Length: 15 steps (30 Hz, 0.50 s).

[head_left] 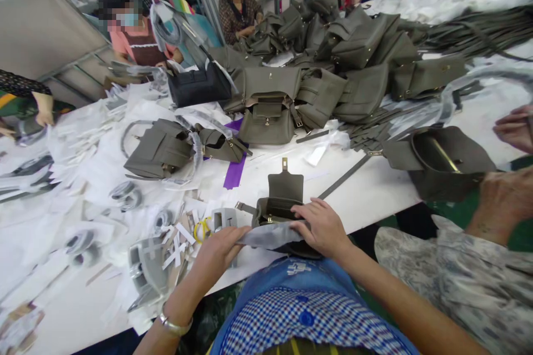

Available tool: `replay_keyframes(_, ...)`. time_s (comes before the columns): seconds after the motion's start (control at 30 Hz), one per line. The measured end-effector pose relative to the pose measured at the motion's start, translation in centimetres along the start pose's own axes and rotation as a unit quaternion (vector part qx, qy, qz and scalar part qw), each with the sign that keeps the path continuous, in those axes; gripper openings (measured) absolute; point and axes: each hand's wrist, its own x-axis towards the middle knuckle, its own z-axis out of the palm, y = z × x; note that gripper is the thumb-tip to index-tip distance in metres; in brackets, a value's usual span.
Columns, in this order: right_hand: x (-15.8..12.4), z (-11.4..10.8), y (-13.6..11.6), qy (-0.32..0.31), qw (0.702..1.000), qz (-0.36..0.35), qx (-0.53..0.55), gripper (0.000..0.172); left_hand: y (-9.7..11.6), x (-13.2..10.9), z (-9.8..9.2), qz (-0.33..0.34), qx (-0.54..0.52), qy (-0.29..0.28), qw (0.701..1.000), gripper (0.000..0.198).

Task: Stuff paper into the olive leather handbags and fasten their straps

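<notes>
A small olive-grey handbag [277,208] stands at the table's near edge, against my apron. Its flap [286,186] is folded back, away from me, with a gold clasp piece at its end. A strip of translucent plastic film [268,236] stretches across the bag's near side. My left hand [220,250] pinches the strip's left end. At the right end, my right hand [323,227] has its fingers closed over the film, close to the bag's opening. Part of the bag's near side is hidden by the strip and my right hand.
Tape dispensers [147,266], yellow-handled scissors [202,229] and film rolls [81,247] lie left. Olive bags [270,86] pile up beyond, beside a black bag [200,84]. At right, a co-worker's hands [506,199] handle another bag [437,158]. Other people sit across the table.
</notes>
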Motion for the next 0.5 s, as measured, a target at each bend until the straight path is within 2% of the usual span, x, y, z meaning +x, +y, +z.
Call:
replay_keyframes(0.07, 0.9, -0.5, -1.2, -0.067, 0.989, -0.043, 0.123, 0.049, 1.8, 1.2, -2.0, 0.053, 0.026, -0.005, 0.998, 0.034)
replay_keyframes(0.13, 1.0, -0.6, -1.8, -0.17, 0.949, -0.06, 0.258, 0.055, 2.5, 2.4, -3.4, 0.085, 0.008, -0.021, 0.996, 0.031)
replay_keyframes(0.2, 0.1, -0.4, -1.9, -0.236, 0.906, -0.033, 0.35, 0.064, 1.9, 3.9, -4.3, 0.098, -0.091, -0.084, 0.987, 0.032)
replay_keyframes(0.27, -1.4, -0.1, -1.8, -0.248, 0.887, 0.007, 0.39, 0.07, 0.6, 6.4, -4.6, 0.069, -0.235, -0.152, 0.958, 0.046)
replay_keyframes(0.3, -2.1, 0.0, -1.8, -0.248, 0.883, 0.022, 0.399, 0.069, -0.1, 8.0, -4.4, 0.034, -0.292, -0.161, 0.942, 0.054)
replay_keyframes(0.33, -2.7, 0.1, -1.8, -0.25, 0.88, 0.032, 0.403, 0.067, -0.7, 10.0, -4.0, -0.016, -0.325, -0.134, 0.936, 0.061)
replay_keyframes(0.37, -3.1, 0.1, -1.9, -0.254, 0.878, 0.036, 0.405, 0.064, -1.1, 12.1, -3.3, -0.077, -0.325, -0.065, 0.94, 0.063)
replay_keyframes(0.4, -3.4, 0.0, -2.0, -0.262, 0.876, 0.037, 0.404, 0.061, -1.3, 14.3, -2.5, -0.105, -0.315, -0.027, 0.943, 0.063)
replay_keyframes(0.47, -3.6, -0.4, -2.3, -0.281, 0.873, 0.034, 0.398, 0.058, -1.1, 18.4, -0.5, -0.122, -0.311, -0.021, 0.942, 0.067)
replay_keyframes(0.5, -3.6, -0.7, -2.3, -0.289, 0.872, 0.031, 0.393, 0.058, -0.8, 20.0, 0.5, -0.119, -0.316, -0.049, 0.94, 0.069)
